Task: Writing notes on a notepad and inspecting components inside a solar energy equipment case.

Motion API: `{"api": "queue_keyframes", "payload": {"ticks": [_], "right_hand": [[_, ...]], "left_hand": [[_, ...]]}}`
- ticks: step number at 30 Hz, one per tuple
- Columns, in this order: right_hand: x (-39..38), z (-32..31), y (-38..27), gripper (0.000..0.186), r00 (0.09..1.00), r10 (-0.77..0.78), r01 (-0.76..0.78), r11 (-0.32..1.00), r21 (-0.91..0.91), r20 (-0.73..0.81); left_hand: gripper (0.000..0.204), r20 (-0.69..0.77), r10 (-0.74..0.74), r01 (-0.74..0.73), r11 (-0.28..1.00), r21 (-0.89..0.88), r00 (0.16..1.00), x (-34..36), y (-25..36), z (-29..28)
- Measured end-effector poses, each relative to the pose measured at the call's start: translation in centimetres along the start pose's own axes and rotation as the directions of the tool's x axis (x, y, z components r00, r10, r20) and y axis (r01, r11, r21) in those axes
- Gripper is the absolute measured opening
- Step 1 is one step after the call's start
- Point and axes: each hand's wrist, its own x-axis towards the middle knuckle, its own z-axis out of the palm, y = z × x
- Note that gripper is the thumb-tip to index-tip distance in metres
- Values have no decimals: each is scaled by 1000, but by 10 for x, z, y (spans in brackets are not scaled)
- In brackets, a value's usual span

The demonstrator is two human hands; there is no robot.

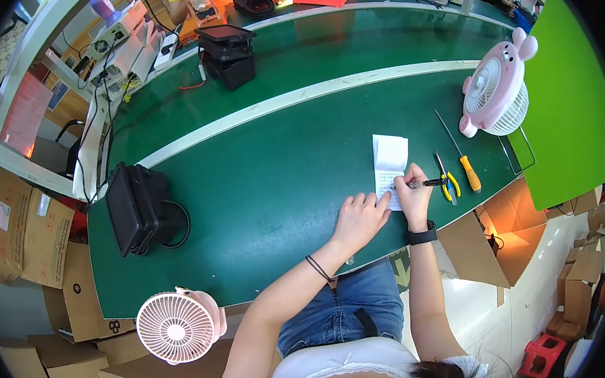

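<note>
A small white notepad (pixel 391 155) lies on the green table, its upper sheet folded back and lines of writing on the lower page. My right hand (pixel 412 196) is closed round a dark pen (pixel 430 182), whose tip end points at the page. Resting flat on the table, my left hand (pixel 363 218) has its fingers stretched out, the fingertips at the notepad's lower left edge. Just right of my right hand are yellow-handled pliers (pixel 451 185) and a screwdriver (pixel 470 174) with an orange-yellow handle.
A pink animal-eared fan (pixel 497 88) stands at the table's right end. Another pink fan (pixel 176 328) is at the near left edge. Black boxy devices (pixel 140 209) (pixel 228 60) stand at left and far left. Cardboard boxes (pixel 515 229) sit below the table, beside a green panel (pixel 565 97).
</note>
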Motion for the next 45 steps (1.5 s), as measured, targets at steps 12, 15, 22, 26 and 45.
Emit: {"api": "queue_keyframes", "payload": {"ticks": [12,15,22,26,45], "right_hand": [[5,0,11,23,998,39,-45,994,-101,-58],[7,-5,22,25,994,75,-64,990,127,-81],[1,-4,8,28,986,87,-65,986,154,-142],[3,-6,7,27,985,108,-85,982,170,-132],[6,-11,20,26,996,50,-56,996,-71,-79]], "left_hand": [[35,27,11,-11,1000,9,1000,6,-2,1],[35,5,13,-14,1000,20,1000,7,-2,6],[36,10,21,-22,999,40,1000,3,0,6],[36,-5,39,-38,998,54,999,4,0,2],[35,45,17,-16,999,-27,999,8,-2,2]]}}
